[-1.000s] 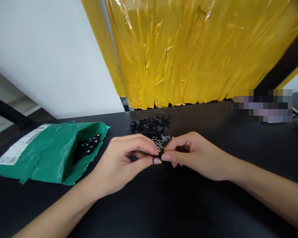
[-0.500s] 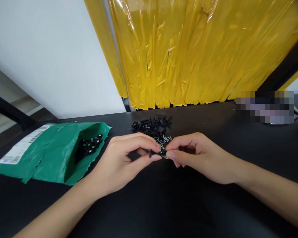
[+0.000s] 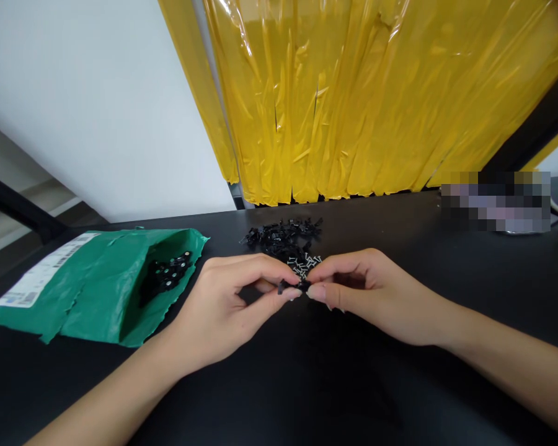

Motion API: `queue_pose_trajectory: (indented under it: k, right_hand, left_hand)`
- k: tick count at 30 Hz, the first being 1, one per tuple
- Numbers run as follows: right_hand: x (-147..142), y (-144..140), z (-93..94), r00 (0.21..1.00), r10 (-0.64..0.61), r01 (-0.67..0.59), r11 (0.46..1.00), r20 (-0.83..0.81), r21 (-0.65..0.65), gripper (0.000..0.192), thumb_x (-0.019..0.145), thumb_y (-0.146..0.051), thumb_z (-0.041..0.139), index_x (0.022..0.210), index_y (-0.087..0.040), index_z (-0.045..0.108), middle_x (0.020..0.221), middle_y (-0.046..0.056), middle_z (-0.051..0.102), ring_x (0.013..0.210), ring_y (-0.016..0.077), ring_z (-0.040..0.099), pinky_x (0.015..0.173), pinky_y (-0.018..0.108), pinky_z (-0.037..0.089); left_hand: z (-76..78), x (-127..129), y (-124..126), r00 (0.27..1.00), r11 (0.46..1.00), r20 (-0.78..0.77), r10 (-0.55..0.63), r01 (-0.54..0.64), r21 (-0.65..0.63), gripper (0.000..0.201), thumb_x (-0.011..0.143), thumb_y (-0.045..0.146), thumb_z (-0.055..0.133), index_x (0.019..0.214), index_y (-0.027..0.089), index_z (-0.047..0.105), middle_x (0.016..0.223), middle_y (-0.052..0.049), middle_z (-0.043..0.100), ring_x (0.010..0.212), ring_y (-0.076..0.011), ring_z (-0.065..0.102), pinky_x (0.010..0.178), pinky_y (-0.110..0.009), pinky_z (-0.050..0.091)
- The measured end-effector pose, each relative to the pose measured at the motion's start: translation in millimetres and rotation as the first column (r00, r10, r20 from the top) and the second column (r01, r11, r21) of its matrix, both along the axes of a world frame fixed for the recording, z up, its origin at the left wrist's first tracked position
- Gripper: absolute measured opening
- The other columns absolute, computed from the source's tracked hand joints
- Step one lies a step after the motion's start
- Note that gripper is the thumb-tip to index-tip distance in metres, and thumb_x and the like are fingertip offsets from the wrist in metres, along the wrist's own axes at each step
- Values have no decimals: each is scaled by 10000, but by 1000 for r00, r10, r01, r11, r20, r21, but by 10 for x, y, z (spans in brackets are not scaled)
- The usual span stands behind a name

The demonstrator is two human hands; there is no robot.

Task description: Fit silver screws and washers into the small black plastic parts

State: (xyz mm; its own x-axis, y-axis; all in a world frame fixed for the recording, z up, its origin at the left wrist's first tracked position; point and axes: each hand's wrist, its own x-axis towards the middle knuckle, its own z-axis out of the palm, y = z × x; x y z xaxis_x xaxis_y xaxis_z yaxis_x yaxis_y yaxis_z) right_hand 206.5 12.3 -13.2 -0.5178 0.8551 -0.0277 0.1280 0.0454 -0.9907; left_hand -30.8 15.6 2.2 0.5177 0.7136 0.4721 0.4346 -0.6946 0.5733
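My left hand (image 3: pixel 232 303) and my right hand (image 3: pixel 367 291) meet fingertip to fingertip over the black table (image 3: pixel 307 384). Between them they pinch a small black part (image 3: pixel 292 286); each hand grips one end with thumb and forefinger. Just behind the fingertips lie several small silver pins (image 3: pixel 303 264) and, further back, a pile of small black parts (image 3: pixel 281 234). What the right fingers hold besides the black part is hidden.
A torn green mailer bag (image 3: pixel 88 282) with a white label lies at the left, its open mouth showing more black parts (image 3: pixel 167 275). Yellow plastic sheeting (image 3: pixel 363 99) hangs behind the table. A blurred object (image 3: pixel 495 201) sits at the back right.
Both hands have lifted slightly and the black part has turned between the fingertips, now held more sideways. The view has shifted a little. Nothing else on the table moved.
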Motion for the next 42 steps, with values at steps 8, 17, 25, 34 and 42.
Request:
queue_pose_trajectory:
  k: [8, 17, 25, 34, 42]
  right_hand:
    - [3, -6, 18, 999, 7, -10, 999, 47, 52, 200, 912, -387, 763, 920, -188, 781, 745, -14, 621, 700, 118, 506, 645, 254, 405]
    - [-18, -15, -7, 998, -54, 50, 990, 27, 134, 242, 976, -376, 673, 859, -177, 746, 720, -26, 583, 681, 99, 478, 623, 234, 390]
    - [-84, -27, -51, 964, -263, 262, 939, -29, 224, 223, 949, -291, 667, 764, -195, 744, 658, -38, 629, 625, 82, 510, 578, 200, 404]
    - [-120, -99, -78, 923, -377, 306, 838, 73, 452, 258, 916, -265, 642, 676, -183, 691, 614, -27, 617, 578, 94, 518, 537, 214, 407]
    - [-134, -105, -74, 920, -384, 300, 822, 82, 485, 249, 919, -258, 642, 697, -169, 711, 612, -24, 615, 568, 92, 512, 532, 222, 397]
  left_hand:
    - [14, -1, 21, 999, 998, -13, -41, 40, -55, 58, 895, 171, 771, 941, 203, 753, 871, 19, 786, 669, -79, 694, 614, -172, 543]
    - [-21, 55, -19, 984, 976, 178, 4, 35, -216, 182, 872, 143, 789, 1026, 234, 759, 924, 33, 802, 764, -73, 724, 706, -132, 573]
    - [-50, 98, 24, 887, 668, 419, 193, 194, -718, 373, 975, 506, 652, 1152, 184, 719, 1037, -80, 789, 946, -199, 767, 771, -267, 650]
    - [-106, 114, 33, 899, 638, 410, 156, 225, -736, 315, 960, 484, 686, 1117, 228, 782, 1039, -48, 777, 885, -153, 743, 737, -228, 641]
    - [-89, 117, 52, 931, 692, 346, 114, 176, -700, 286, 971, 477, 669, 1103, 264, 807, 962, -24, 771, 864, -136, 713, 722, -209, 620]
